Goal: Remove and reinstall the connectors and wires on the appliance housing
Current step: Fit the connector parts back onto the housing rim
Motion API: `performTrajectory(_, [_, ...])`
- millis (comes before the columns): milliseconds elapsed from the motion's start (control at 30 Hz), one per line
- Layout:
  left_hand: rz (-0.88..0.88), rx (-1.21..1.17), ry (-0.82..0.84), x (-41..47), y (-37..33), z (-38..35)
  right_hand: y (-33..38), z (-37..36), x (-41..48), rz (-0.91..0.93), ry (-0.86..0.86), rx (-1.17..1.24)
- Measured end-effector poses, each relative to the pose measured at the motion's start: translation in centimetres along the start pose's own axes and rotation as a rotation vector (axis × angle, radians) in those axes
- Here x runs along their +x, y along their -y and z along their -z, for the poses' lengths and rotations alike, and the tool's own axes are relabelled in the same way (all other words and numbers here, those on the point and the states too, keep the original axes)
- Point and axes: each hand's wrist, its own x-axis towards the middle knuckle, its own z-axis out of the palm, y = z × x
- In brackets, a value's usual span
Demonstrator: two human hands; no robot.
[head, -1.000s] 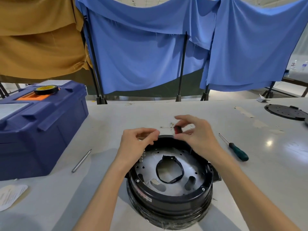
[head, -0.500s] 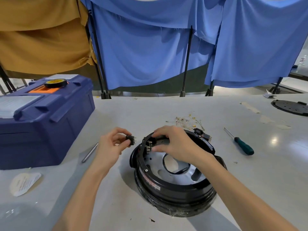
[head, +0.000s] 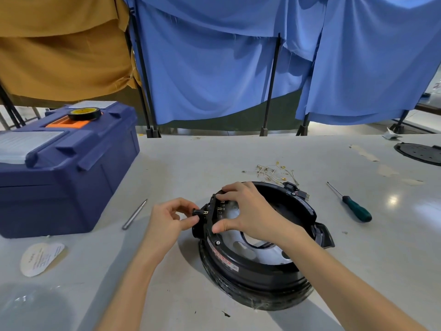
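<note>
One connector (head: 198,212) sat pinched in the left grip (head: 167,220), right grip (head: 248,215) clutching the housing (head: 257,273); loose wires (head: 272,172) seemingly awaited reinstalling.

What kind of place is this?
Probably a repair or teardown workbench, screened off: a blue toolbox, a green-handled screwdriver beside the opened appliance housing, and blue cloth hung on stands behind the table.

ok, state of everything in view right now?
appliance housing: on table, interior exposed
left hand: pinches black connector at housing's left rim
right hand: grips housing rim
toolbox: lid shut, tape roll on top
screwdriver: lying on table, untouched
loose wires: piled beyond housing
</note>
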Motion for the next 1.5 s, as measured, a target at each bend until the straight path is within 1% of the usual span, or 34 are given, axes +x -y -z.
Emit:
performTrajectory(533, [-0.023, -0.007, -0.064, -0.7, -0.6, -0.5, 0.3, 0.0, -0.4, -0.011, 0.023, 0.029])
performTrajectory(733, [-0.009, -0.064, -0.115, -0.7, -0.6, -1.2, 0.3, 0.1, -0.4, -0.014, 0.02, 0.042])
performTrajectory(900, [-0.017, -0.056, -0.071, -0.8, -0.5, -1.1, 0.3, 0.0, -0.5, -0.014, 0.02, 0.046])
performTrajectory(1000, [-0.011, -0.125, -0.036, -0.7, -0.4, -0.7, 0.3, 0.1, -0.5, -0.016, 0.019, 0.053])
performTrajectory(1100, [-0.038, -0.135, 0.009, -0.7, -0.2, -0.3, 0.3, 0.1, -0.5, -0.012, 0.018, 0.049])
performTrajectory(1233, [-0.046, -0.145, -0.01, -0.8, -0.1, -0.5, 0.3, 0.0, -0.4, -0.011, 0.021, 0.061])
performTrajectory(1400, [-0.018, -0.099, -0.081, -0.6, 0.4, -0.8, 0.3, 0.0, -0.4, -0.016, 0.02, 0.067])
performTrajectory(1500, [-0.009, -0.102, -0.08, -0.5, 0.6, -1.1, 0.3, 0.0, -0.4, -0.017, 0.022, 0.069])
